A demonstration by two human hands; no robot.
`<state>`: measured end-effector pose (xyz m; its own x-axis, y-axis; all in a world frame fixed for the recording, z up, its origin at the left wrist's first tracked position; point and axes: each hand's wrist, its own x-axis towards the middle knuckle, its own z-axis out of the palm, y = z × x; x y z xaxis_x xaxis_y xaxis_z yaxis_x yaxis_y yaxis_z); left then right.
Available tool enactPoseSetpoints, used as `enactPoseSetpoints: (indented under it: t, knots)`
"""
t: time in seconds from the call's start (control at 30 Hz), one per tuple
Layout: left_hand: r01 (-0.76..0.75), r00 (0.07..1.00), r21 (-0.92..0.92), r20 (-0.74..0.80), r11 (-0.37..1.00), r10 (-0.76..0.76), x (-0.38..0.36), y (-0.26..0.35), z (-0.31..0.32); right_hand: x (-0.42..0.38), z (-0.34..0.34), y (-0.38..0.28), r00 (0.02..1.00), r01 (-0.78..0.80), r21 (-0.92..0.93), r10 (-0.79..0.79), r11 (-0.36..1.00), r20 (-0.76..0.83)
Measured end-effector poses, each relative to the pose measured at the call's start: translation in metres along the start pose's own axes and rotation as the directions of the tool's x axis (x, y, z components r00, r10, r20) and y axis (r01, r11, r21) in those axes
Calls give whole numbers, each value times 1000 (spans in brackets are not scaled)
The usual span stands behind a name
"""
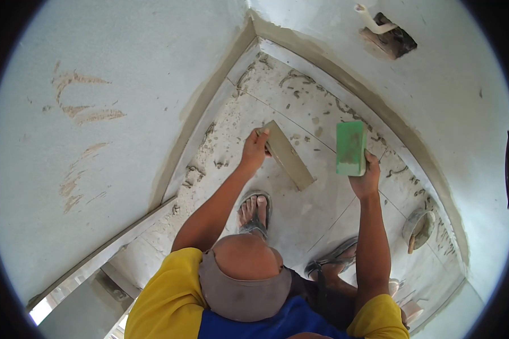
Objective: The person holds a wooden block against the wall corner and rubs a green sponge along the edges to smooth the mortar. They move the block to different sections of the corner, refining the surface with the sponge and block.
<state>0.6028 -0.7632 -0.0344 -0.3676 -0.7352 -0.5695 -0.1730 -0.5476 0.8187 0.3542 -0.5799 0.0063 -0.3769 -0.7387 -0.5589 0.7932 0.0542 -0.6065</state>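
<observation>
My left hand (255,152) is closed on the upper end of a long, narrow tile strip (291,159), its visible face coated in grey-brown mortar. The strip slants down to the right above the floor in front of my foot. To the right, my right hand (367,176) grips the lower end of a green rectangular block (350,148). Grey-brown smears mark the block's broad face, which is turned up. The strip and the block are apart.
Pale floor tiles (328,195) carry mortar crumbs, mostly along the walls. Light skirting (316,70) with a mortar band above it follows both walls to the corner. A bucket (426,220) with a wooden-handled tool (411,244) stands at right. A pipe (373,21) sticks out of the wall.
</observation>
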Motion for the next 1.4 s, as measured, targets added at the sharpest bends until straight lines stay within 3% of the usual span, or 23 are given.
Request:
enactPoseSetpoints:
  t: [0.13, 0.23, 0.43, 0.5, 0.53, 0.6, 0.67, 0.7, 0.77, 0.87, 0.93, 1.07, 1.13, 1.17, 1.23, 1.27, 1.3, 1.33, 1.4]
  knots:
    - [98, 995, -29, 9, 995, -98, 7, -37, 9, -9, -9, -1, 997, -15, -82, 9, 997, -80]
    - [109, 994, -140, -4, 984, -110, 13, -26, 13, -13, 13, -8, 998, -31, -208, 18, 978, -65]
    - [25, 998, -324, -49, 946, -43, 49, 23, 23, -13, 34, -22, 988, 153, -421, -150, 894, 41]
    - [-18, 998, -289, -55, 957, 2, 54, 35, 26, -18, 48, -17, 948, 270, -721, -309, 638, 82]
    - [-75, 996, -253, -66, 965, 60, 55, 41, 29, -18, 51, -12, 947, 265, -725, -313, 636, 72]
    - [-110, 993, -209, -56, 972, 100, 47, 51, 35, -20, 56, -2, 853, 276, -946, -496, 168, 161]
    - [-271, 962, -60, -19, 961, 271, 40, 53, 39, -20, 72, 0, 843, 278, -951, -508, 135, 174]
    - [-266, 964, -63, -11, 962, 266, 34, 56, 40, -16, 79, -1, 825, 321, -943, -513, 83, 236]
    - [-408, 912, 165, 119, 898, 392, 22, 57, 41, -9, 96, -1, 808, 354, -935, -513, 33, 288]
    - [-527, 849, 258, 189, 810, 493, 15, 55, 45, -2, 117, -8, 802, 391, -921, -489, -3, 342]
    - [-510, 858, 182, 177, 840, 482, 8, 60, 47, 0, 122, -13, 797, 427, -903, -454, -43, 399]
    - [-449, 890, 67, 118, 891, 440, -1, 84, 35, -14, 102, -24, 880, 365, -928, -352, 75, 318]
    - [-490, 871, 98, 93, 866, 482, 0, 86, 33, -22, 93, -30, 965, 244, -961, -130, 133, 227]
    - [-505, 863, 133, 66, 853, 501, 3, 85, 30, -26, 87, -32, 964, 247, -960, -129, 129, 231]
    - [-517, 854, 171, 31, 839, 520, 10, 83, 24, -28, 79, -34, 981, 191, -917, -40, 349, 189]
    - [-422, 906, 116, 26, 899, 422, 13, 82, 22, -27, 81, -31, 981, 193, -917, -36, 349, 193]
    - [-318, 948, 60, 26, 946, 317, 15, 79, 20, -26, 83, -28, 967, 244, -819, -66, 519, 246]
    - [-316, 949, 61, 21, 947, 316, 15, 77, 21, -25, 87, -24, 950, 286, -687, -107, 668, 292]
    - [-186, 980, -14, 75, 982, 187, 14, 75, 27, -17, 99, -18, 930, 341, -677, -127, 652, 346]
